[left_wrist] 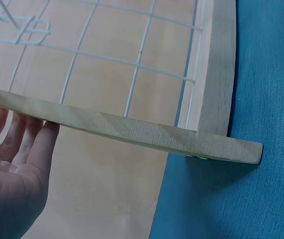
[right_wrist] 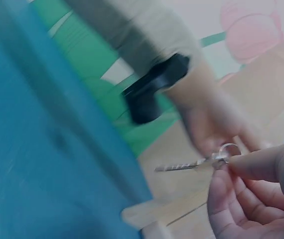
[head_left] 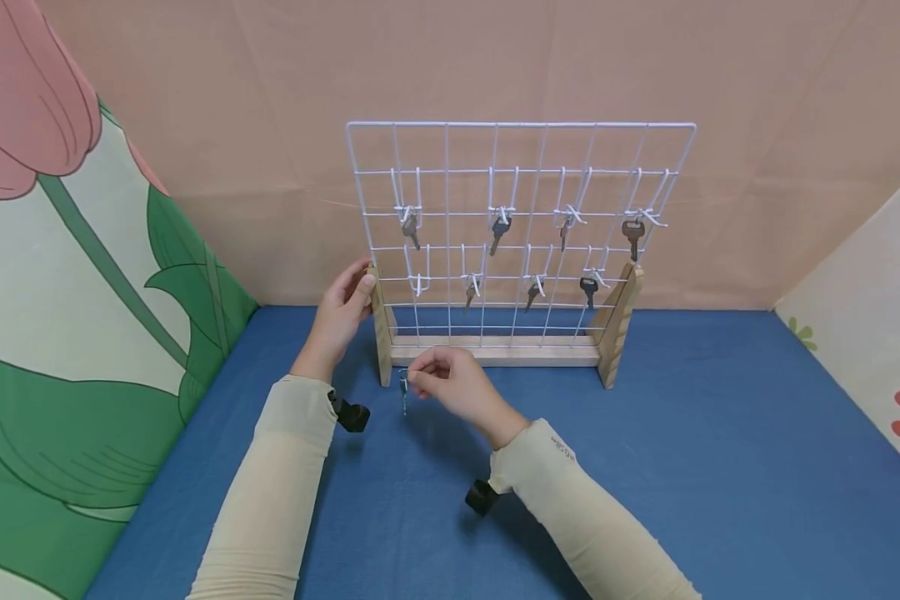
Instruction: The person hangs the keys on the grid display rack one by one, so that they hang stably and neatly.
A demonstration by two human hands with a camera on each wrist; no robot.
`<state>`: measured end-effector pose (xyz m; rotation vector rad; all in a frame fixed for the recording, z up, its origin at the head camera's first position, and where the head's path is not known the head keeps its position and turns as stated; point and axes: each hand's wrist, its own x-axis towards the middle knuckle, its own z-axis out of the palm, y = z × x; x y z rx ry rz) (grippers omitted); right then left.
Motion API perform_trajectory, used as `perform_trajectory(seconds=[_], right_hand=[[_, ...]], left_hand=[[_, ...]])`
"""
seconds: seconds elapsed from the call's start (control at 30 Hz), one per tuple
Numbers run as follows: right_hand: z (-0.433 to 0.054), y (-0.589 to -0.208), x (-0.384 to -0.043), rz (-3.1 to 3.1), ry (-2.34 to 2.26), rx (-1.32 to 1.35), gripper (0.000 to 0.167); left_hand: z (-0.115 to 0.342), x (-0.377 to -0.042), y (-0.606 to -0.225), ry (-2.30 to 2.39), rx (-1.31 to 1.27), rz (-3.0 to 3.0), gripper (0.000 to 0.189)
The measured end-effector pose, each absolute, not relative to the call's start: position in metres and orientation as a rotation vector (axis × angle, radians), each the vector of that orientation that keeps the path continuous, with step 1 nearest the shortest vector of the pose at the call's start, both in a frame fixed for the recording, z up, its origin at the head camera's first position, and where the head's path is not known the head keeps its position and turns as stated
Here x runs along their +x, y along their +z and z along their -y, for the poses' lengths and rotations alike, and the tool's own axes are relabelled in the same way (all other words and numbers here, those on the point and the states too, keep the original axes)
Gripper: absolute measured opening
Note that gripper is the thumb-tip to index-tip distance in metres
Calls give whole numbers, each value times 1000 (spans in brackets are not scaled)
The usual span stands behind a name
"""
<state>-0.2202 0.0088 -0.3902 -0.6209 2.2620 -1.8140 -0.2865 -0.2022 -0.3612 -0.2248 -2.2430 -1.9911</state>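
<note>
Between the thumb and fingertips of my right hand (head_left: 461, 387) is a small key (head_left: 403, 393), hanging in front of the rack's lower left corner. The right wrist view shows the key's notched blade (right_wrist: 177, 167) pointing away from the hand and a thin metal ring (right_wrist: 230, 146) at its head. My left hand (head_left: 337, 321) grips the rack's left wooden upright (head_left: 381, 333), thumb in front and fingers reaching behind. That upright (left_wrist: 132, 132) crosses the left wrist view, with the fingers against its upper part. The white wire grid rack (head_left: 521, 125) stands on the table.
Several keys hang from white hooks in two rows, among them an upper right key (head_left: 633, 233) and a dark lower right key (head_left: 588, 289). A lower left hook (head_left: 418, 284) sits near my left hand. Blue cloth (head_left: 720, 433) covers the table; a tan backdrop (head_left: 195, 125) rises behind.
</note>
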Motion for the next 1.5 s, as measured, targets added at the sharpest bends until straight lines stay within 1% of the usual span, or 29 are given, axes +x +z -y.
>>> perform_trajectory(seconds=[0.13, 0.23, 0.4, 0.6, 1.07, 1.37, 1.5], right_hand=[[-8, -374, -220, -2178, -1994, -541, 17], [-8, -366, -222, -2098, -2135, -478, 18], [-6, -357, -229, -1953, -2344, -362, 19], [-2, -352, -239, -1810, -2500, -297, 18], [13, -347, -258, -1734, -2601, -108, 13], [14, -350, -263, -1684, -2631, -66, 26], [11, -355, -258, -1698, -2595, -83, 19]], left_hand=[[201, -287, -361, -1984, -224, 2245, 54], [201, -287, -361, -1969, -212, 2262, 55], [201, -287, -362, -1951, -195, 2283, 55], [200, -288, -363, -1953, -198, 2278, 55], [197, -285, -361, -2005, -217, 2241, 54], [199, -287, -363, -1987, -232, 2247, 55], [200, -287, -364, -1981, -230, 2258, 56]])
